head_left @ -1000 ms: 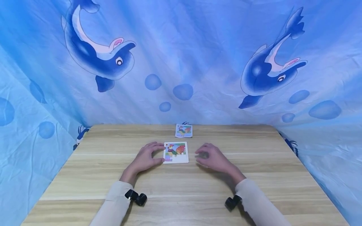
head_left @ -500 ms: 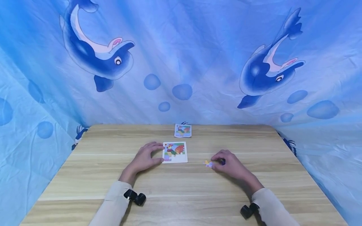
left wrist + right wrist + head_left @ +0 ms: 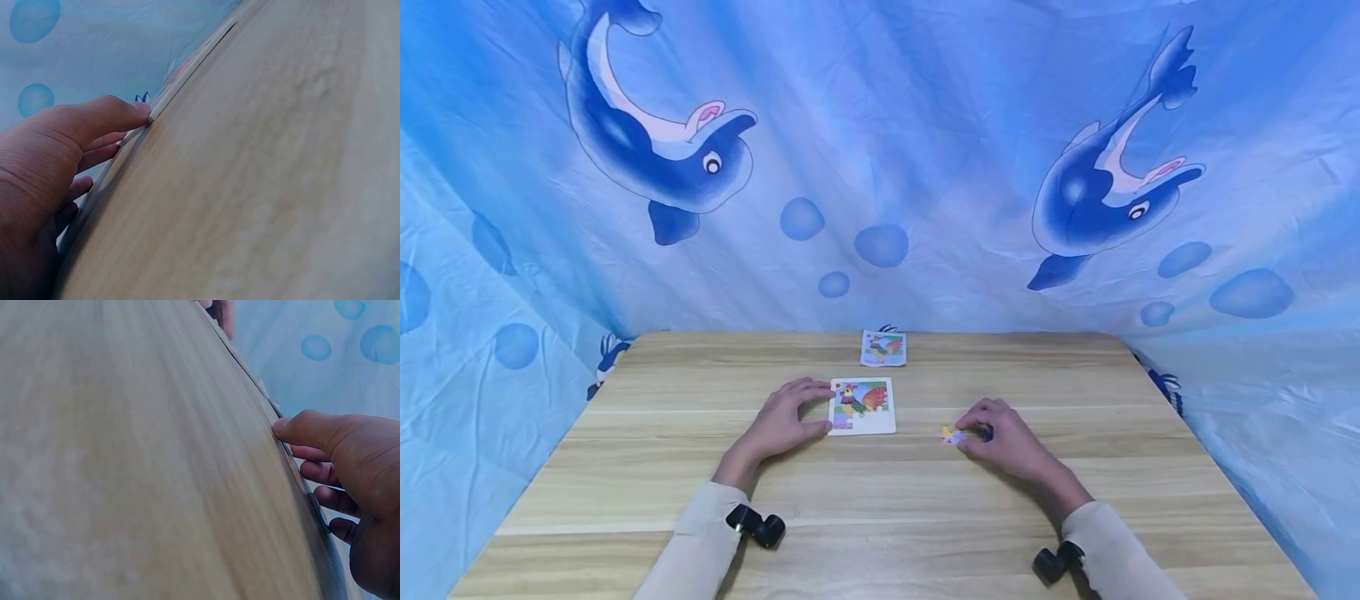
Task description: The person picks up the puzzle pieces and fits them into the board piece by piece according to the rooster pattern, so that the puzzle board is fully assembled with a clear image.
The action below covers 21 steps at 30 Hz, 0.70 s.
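A square puzzle board [image 3: 862,406] with a colourful rooster picture lies on the wooden table [image 3: 880,508]. My left hand [image 3: 820,408] holds its left edge, thumb at the near corner and index finger at the far corner. In the left wrist view the thumb [image 3: 134,111] touches the board's thin edge [image 3: 187,69]. To the right of the board, my right hand [image 3: 977,435] pinches a small yellow and purple puzzle piece [image 3: 952,434] that rests on the table. A dark piece [image 3: 986,431] lies under its fingers. The right thumb [image 3: 294,428] presses down at the tabletop.
A small reference card [image 3: 883,348] with the same rooster picture lies at the table's far edge. Blue cloth printed with dolphins [image 3: 658,142] hangs behind and at both sides of the table. Bare wood stretches in front of both hands.
One second ago my right hand hovered just right of the board; it then moved right and closed on the small piece. Since half a second ago it has barely shifted. The left hand stayed put.
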{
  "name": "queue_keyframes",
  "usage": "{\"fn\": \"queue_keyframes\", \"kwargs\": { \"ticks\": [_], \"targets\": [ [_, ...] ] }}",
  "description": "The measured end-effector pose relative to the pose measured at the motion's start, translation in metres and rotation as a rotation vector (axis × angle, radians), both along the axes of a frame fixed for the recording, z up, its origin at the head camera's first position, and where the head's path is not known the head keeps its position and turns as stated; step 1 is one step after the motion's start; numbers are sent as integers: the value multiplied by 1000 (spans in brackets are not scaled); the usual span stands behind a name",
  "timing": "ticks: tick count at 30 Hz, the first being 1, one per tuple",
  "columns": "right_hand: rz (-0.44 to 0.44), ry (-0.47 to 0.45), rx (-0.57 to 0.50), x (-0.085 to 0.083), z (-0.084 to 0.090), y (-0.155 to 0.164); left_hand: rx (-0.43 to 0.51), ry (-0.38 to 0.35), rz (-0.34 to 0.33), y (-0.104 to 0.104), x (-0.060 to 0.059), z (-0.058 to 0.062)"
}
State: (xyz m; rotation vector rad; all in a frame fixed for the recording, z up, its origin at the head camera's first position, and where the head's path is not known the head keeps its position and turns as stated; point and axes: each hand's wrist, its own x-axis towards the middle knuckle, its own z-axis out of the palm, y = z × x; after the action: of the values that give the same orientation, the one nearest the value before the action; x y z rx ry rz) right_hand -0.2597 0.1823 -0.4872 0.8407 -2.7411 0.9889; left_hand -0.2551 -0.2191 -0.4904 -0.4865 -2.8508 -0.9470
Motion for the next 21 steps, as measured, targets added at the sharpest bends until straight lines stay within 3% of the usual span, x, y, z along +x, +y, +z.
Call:
{"fn": "queue_keyframes", "kwargs": {
  "ticks": [21],
  "targets": [
    [9, -60, -50, -4, 9, -8, 2, 17, -11, -1, 1, 0]
  ]
}}
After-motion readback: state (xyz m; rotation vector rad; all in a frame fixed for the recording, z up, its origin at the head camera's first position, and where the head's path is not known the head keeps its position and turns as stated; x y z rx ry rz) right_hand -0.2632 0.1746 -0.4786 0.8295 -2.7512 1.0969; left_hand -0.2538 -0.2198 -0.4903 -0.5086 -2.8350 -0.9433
